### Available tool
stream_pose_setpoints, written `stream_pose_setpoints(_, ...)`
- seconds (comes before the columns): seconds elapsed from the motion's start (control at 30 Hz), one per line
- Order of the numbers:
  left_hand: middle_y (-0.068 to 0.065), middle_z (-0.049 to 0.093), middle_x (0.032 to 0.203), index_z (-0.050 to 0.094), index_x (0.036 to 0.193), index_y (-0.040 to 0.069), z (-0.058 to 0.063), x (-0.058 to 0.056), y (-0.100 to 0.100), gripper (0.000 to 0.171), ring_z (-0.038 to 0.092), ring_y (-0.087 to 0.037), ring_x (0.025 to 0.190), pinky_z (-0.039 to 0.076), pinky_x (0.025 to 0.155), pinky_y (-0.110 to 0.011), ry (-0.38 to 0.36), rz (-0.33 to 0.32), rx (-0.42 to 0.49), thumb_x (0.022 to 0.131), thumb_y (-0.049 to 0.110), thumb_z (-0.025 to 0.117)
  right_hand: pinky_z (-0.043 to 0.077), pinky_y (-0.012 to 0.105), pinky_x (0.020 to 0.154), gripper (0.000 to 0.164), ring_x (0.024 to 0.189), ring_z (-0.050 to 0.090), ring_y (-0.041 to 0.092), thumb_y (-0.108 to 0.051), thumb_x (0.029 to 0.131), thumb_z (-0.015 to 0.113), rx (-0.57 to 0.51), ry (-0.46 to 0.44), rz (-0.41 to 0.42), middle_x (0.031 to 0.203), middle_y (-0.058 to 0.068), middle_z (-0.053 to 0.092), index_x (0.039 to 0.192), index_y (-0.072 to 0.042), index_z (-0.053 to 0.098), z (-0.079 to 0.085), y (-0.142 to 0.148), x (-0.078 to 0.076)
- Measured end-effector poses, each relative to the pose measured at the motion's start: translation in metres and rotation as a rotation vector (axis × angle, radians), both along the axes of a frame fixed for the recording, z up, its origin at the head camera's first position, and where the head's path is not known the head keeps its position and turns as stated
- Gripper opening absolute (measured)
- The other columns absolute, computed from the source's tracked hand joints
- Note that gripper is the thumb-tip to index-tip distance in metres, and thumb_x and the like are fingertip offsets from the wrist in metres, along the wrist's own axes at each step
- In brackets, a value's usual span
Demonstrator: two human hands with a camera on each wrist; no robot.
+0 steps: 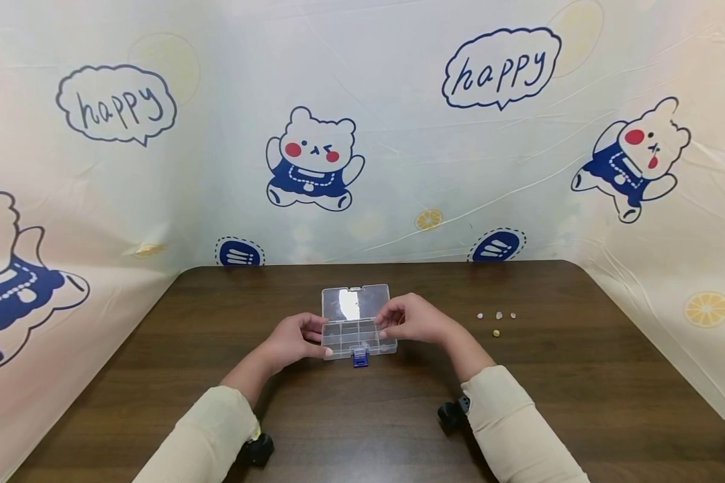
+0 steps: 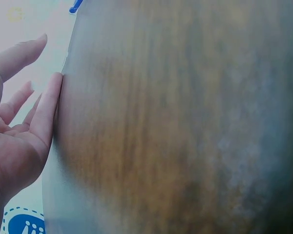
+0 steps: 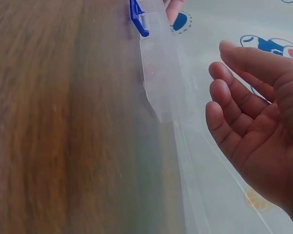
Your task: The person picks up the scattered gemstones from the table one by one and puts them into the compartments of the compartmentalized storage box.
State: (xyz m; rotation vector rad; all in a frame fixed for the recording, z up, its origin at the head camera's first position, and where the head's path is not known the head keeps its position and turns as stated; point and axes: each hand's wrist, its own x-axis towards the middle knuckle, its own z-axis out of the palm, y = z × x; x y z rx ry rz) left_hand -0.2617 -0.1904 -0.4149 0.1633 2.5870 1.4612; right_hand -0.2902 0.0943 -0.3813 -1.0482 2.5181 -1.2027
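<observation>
In the head view a clear plastic compartment box [image 1: 348, 341] lies with its lid [image 1: 368, 300] tipped back and a blue clasp [image 1: 360, 357] at the front. My left hand [image 1: 290, 343] holds the box's left end, thumb at the front corner and fingers near the rear one. Over the right-hand compartments hovers my right hand [image 1: 415, 318], thumb and forefinger bent and slightly apart. No object shows between those fingers. In the right wrist view the fingers [image 3: 217, 92] are loosely curved beside the box's right end.
Several small beads or stones lie on the brown table [image 1: 519, 389] to the right, among them a yellowish one [image 1: 496, 333] and a pale one [image 1: 480, 316]. A patterned cloth [image 1: 399, 168] hangs behind the table and at both sides.
</observation>
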Motion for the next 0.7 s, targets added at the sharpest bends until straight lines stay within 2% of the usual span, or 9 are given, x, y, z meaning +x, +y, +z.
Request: stream_pose_setpoints(0.7, -0.006, 0.063, 0.105, 0.063, 0.123, 0.008, -0.001, -0.001, 0.001, 0.061, 0.060, -0.021, 0.096, 0.055, 0.084, -0.034, -0.004, 0.013, -0.009, 0.068, 0.012, 0.090, 0.054, 0.032, 0.075, 0.018, 0.077, 0.059, 0.018, -0.007, 0.083, 0.077, -0.017, -0.002, -0.082, 0.084, -0.003, 0.066, 0.100, -0.002, 0.072, 0.008, 0.026, 0.012)
